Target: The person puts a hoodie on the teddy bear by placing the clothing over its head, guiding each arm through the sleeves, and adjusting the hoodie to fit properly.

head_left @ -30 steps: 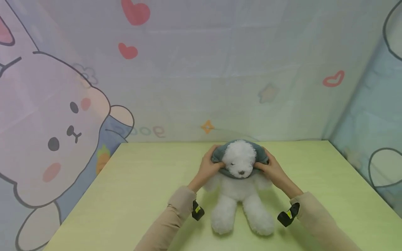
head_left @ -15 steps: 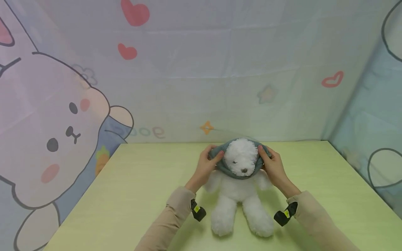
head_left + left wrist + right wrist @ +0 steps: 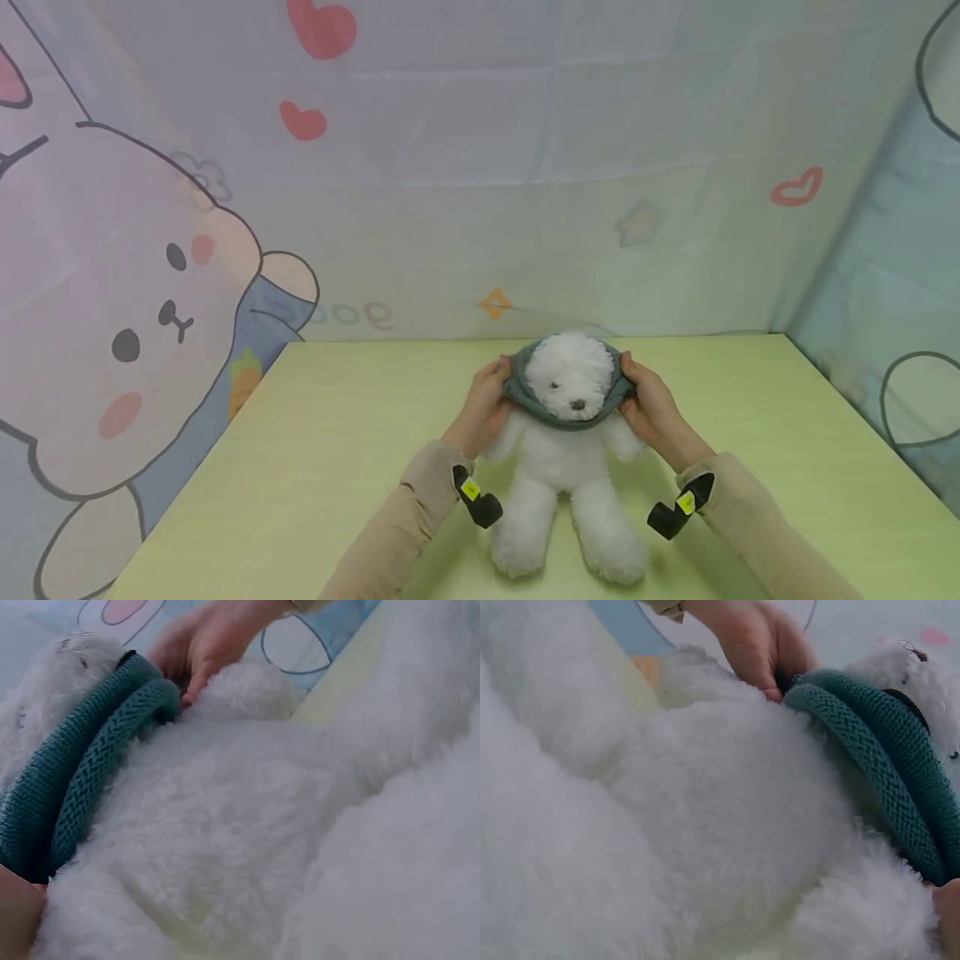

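A white plush toy animal (image 3: 562, 458) with a brown nose lies face up, legs toward me, in the head view. A teal knitted piece of clothing (image 3: 567, 421) is bunched in a ring around its head, below the chin. My left hand (image 3: 483, 410) grips the ring's left side, and my right hand (image 3: 654, 410) grips its right side. Two thick rolled folds of the knit (image 3: 109, 757) show in the left wrist view, with the right hand (image 3: 206, 645) at the far end. From the right wrist, the left hand (image 3: 757, 645) pinches the opposite end. Some fingertips are hidden behind the knit.
The toy lies on a pale yellow-green table (image 3: 337, 450). Behind it hangs a printed curtain (image 3: 525, 167) with hearts and a cartoon rabbit, and another printed sheet (image 3: 892, 275) borders the right side.
Both thumbs have moved from beside the toy's face to the outer sides of the knitted ring. The toy's legs have shifted slightly toward me and left.
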Available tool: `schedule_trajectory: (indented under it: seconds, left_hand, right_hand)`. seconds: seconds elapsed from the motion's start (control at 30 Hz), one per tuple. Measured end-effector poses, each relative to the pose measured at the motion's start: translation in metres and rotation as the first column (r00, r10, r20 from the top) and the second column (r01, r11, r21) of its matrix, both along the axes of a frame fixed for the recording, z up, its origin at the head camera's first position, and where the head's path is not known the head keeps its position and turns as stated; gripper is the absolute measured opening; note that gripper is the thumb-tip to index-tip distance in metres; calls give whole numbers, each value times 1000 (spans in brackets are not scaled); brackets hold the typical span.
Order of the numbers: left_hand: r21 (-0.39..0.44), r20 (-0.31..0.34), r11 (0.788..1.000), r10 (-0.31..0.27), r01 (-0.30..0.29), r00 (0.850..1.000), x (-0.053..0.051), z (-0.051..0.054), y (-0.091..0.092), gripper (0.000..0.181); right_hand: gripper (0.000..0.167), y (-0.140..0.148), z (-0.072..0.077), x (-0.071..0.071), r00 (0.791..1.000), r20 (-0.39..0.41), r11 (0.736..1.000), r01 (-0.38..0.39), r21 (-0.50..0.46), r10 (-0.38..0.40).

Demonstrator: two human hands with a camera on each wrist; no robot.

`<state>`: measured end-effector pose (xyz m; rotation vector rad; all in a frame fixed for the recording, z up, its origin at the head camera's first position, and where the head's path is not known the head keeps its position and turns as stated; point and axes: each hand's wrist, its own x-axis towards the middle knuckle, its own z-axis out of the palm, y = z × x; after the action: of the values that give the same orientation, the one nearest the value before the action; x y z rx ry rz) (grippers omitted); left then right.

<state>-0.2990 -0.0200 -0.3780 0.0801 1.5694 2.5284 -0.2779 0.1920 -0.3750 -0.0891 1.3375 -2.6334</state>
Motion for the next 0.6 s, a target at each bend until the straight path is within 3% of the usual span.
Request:
schedule_trajectory:
  seconds: [0.17,0.27,0.37,0.43,0.53,0.6]
  left_hand:
    - [112,52,991,-79,73,995,-2,0,-1,45]
    - [114,59,990,-95,88,994,-1,-1,-1,45]
    - [13,26,997,-70,70,997,0,-1,-3,39]
    - [-75,-7,995,-60,60,998,1,0,-5,31]
    - [-219,-57,975,-60,46,997,5,3,-9,23]
    - [-308,-77,951,-63,36,995,7,6,-12,24]
  right_hand:
    - [20,4,-2,-3,994,104,990,-23,-142,38]
    - [27,5,-4,-5,992,101,991,-57,-122,70]
    - [53,8,-7,-7,993,37,993,-113,-43,114]
    - [59,11,-8,-8,988,-21,988,-154,24,155]
    - [53,17,-10,-9,979,-52,976,-193,100,198]
    - [39,21,-11,-10,963,-91,956,-236,176,254]
